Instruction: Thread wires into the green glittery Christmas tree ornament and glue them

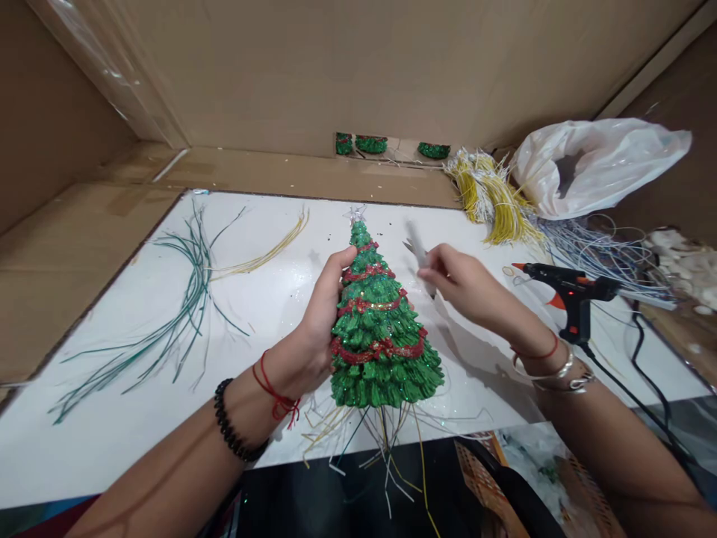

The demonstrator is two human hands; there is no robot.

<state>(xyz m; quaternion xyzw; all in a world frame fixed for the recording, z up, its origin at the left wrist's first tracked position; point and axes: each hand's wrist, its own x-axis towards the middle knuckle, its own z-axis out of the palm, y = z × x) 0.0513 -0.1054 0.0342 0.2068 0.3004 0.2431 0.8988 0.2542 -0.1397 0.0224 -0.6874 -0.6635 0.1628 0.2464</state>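
My left hand [322, 314] is closed around the left side of a small green Christmas tree [384, 329]. The tree has red garlands, glitter and a clear star [357, 214] on its tip. Thin wires [392, 448] in white, yellow and green hang from beneath its base, past the table's front edge. To the right of the tree, my right hand [453, 280] pinches a slim greyish tool [417, 243] with a pointed metal tip; it is smeared by motion, and I cannot make out its exact kind. The tool is apart from the tree.
Green wires [196, 291] and yellow wires [263, 258] lie on the white board [112, 403] at left. A black glue gun [576, 291] with a cable lies at right. Behind it are yellow-white wire bundles [493, 198] and a plastic bag [599, 164]. Cardboard walls [280, 67] enclose the back.
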